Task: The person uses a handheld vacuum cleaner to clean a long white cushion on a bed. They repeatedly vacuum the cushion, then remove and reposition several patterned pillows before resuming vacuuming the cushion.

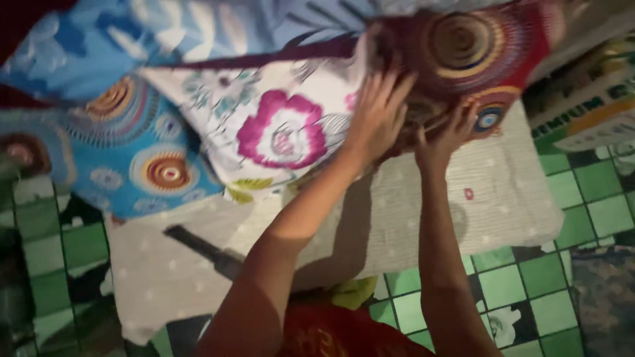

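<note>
Two bare forearms reach forward over a pale grey dotted cushion [503, 198] on the green checkered floor covering [529, 284].

Left hand [378, 112] lies flat with fingers spread wide on the dark red pillow with circle patterns [476, 46]; right hand [444, 140] touches its lower edge, fingers loosely open. A white flowered pillow [278, 125] lies just beside.

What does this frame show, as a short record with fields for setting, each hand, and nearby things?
setting: pale dotted cloth spread over a green checked sheet
left hand: open, fingers spread, flat on the red pillow with circle patterns
right hand: open, fingertips against the lower edge of the same pillow
nearby: white pillow with pink flowers beside the left hand; blue pillow with circles further left
view: blurred, fine detail unclear
</note>
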